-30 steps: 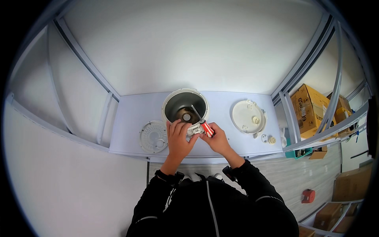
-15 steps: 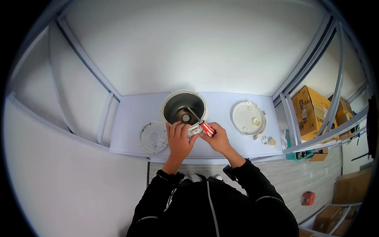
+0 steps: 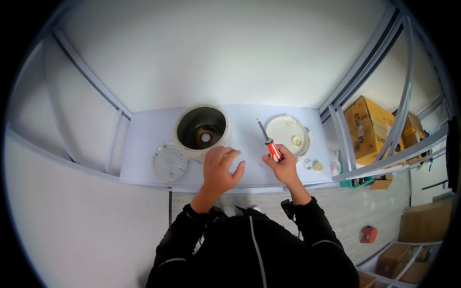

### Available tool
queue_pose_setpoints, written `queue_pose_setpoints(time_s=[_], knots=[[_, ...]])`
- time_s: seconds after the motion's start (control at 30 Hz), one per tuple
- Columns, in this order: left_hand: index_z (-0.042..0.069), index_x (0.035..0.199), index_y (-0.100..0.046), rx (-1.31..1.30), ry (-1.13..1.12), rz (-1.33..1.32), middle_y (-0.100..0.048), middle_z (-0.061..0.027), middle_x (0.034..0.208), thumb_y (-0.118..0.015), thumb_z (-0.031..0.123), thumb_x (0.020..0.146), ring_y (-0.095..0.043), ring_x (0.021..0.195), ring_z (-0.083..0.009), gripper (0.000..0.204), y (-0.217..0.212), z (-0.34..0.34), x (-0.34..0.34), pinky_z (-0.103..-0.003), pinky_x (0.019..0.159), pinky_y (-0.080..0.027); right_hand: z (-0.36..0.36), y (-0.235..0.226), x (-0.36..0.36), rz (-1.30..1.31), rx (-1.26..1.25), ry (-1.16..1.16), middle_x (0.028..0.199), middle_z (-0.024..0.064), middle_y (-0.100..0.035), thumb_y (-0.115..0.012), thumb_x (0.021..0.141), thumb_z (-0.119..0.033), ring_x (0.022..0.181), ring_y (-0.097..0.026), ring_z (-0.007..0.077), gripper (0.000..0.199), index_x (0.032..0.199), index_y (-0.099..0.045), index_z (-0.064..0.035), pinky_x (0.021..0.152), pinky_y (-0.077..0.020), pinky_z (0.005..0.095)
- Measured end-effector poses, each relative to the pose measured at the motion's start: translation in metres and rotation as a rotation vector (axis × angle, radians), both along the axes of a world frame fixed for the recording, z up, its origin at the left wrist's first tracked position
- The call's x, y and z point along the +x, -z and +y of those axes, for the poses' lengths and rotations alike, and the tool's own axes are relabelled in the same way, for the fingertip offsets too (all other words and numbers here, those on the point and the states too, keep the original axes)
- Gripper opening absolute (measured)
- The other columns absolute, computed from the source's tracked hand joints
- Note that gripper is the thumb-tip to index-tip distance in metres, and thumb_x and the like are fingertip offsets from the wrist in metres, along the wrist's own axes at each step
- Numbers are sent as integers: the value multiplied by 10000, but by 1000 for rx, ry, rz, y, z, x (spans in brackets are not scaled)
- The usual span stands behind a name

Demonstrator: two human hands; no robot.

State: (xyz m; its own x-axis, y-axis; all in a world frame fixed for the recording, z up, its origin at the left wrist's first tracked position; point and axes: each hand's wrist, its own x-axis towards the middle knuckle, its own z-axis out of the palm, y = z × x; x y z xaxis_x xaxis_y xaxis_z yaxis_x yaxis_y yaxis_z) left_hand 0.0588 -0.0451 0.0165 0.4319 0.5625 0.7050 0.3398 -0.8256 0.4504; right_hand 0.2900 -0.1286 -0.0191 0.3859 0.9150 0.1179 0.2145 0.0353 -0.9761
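Observation:
A round cooker body [image 3: 201, 128] with a dark hollow inside stands open at the back of a pale table [image 3: 144, 139]. My left hand [image 3: 220, 169] hovers just in front of it, fingers spread, holding nothing that I can see. My right hand [image 3: 284, 168] grips a screwdriver [image 3: 269, 143] by its red handle; the metal shaft points up and away, between the cooker and a white round lid [image 3: 286, 134].
A pale slotted disc [image 3: 170, 163] lies at the cooker's left. Two small round parts [image 3: 312, 165] sit right of my right hand. Brown cardboard boxes [image 3: 367, 127] sit on metal shelving at the right. A red object [image 3: 369, 234] lies on the floor.
Both hands were together at the cooker's front rim around a small part with the screwdriver. Now they have drawn apart; my right hand carried the screwdriver to the right, my left hand opened.

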Motion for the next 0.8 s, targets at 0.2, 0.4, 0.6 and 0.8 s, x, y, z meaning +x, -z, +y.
queue_pose_setpoints(time_s=[0.2,0.4,0.6,0.8], knots=[[104,1068,-740,-351,15,250,-689,-52,998,-812,197,839,-666,965,-271,257,84,-21,63,-417,814,-536,-36,1,41,17,-45,20,871,-40,-644,-827,900,-66,776,-555,41,274,1135,-689,-36,705,-464,222],[120,1105,-751,-580,-151,313,-691,-47,968,-808,241,863,-667,945,-284,277,154,-29,91,-434,810,-536,-72,21,87,-31,-100,-1,883,-45,-641,-836,884,-65,774,-551,42,298,1152,-707,-39,706,-461,223],[107,1022,-766,-503,-219,360,-674,-66,887,-778,221,881,-657,895,-317,182,165,-33,118,-472,784,-521,-92,22,113,-46,-92,-11,859,-51,-634,-839,874,-71,765,-546,45,290,1135,-718,-39,701,-460,231],[75,1022,-765,-973,-167,69,-748,-76,1033,-774,249,940,-689,911,-231,193,149,-23,123,-355,810,-539,-106,12,136,-105,-145,-100,878,-13,-644,-845,865,-84,789,-573,73,291,1114,-707,-25,724,-477,261]])
